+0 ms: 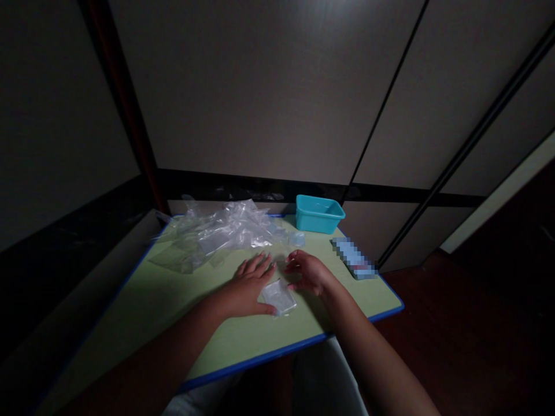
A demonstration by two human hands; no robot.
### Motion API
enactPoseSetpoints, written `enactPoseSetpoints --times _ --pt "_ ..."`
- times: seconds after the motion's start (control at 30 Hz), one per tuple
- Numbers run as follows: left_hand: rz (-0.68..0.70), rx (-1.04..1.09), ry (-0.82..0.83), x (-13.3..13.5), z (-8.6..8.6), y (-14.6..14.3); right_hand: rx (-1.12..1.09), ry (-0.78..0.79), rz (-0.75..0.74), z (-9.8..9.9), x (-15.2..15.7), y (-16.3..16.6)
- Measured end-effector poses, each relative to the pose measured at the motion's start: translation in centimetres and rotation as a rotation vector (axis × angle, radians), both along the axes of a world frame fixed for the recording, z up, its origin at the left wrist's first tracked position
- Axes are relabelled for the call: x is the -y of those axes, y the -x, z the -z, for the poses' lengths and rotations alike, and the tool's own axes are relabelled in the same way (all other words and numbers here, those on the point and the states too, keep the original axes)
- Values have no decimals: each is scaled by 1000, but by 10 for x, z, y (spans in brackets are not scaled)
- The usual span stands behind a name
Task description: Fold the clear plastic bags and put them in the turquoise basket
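Note:
A small, square, clear plastic packet [280,297] lies on the table between my two hands. Flat on the tabletop, with fingers spread, my left hand [251,286] has its thumb at the packet's near left edge. On the other side, my right hand [307,273] is curved with its fingers apart, close to the packet's right edge and holding nothing visible. Beyond my hands spreads a heap of crumpled clear plastic bags [236,228]. One small plastic piece [296,238] lies at the right end of that heap.
A turquoise plastic basket [318,222] stands at the table's back right. Nearer, along the right edge, lies a pixelated flat rectangular object [354,260]. The pale green table [229,346] has a blue rim. Dark panelled doors [277,98] rise directly behind it.

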State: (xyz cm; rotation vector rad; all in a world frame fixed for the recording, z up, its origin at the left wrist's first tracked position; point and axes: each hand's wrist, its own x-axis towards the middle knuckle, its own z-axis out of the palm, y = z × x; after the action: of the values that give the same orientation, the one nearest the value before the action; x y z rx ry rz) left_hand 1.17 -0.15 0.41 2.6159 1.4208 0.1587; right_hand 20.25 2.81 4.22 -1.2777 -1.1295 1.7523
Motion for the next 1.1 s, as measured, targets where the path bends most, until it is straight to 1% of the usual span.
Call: enactPoseSetpoints --times 0.13,0.3,0.53,0.67,0.77,0.93,1.0,1.1 --pt "-8 1 14 1 -2 0 -24 -12 27 4 20 -9" --pt "-8 2 26 2 -4 -1 -71 -6 20 7 39 -20" --pt "-14 -14 7 -1 1 0 -191 63 -29 11 53 -29" --pt "-8 -2 5 -2 3 1 -155 62 -17 13 55 -25" --pt "-3 15 4 -2 3 2 -39 -38 -58 17 50 -19" --pt "4 87 -7 0 0 2 259 -331 -183 21 46 -17" --pt "-4 172 -34 -1 1 1 286 -415 -229 20 48 -19" --pt "-6 333 -76 -5 3 -1 260 -495 -299 16 52 -24"
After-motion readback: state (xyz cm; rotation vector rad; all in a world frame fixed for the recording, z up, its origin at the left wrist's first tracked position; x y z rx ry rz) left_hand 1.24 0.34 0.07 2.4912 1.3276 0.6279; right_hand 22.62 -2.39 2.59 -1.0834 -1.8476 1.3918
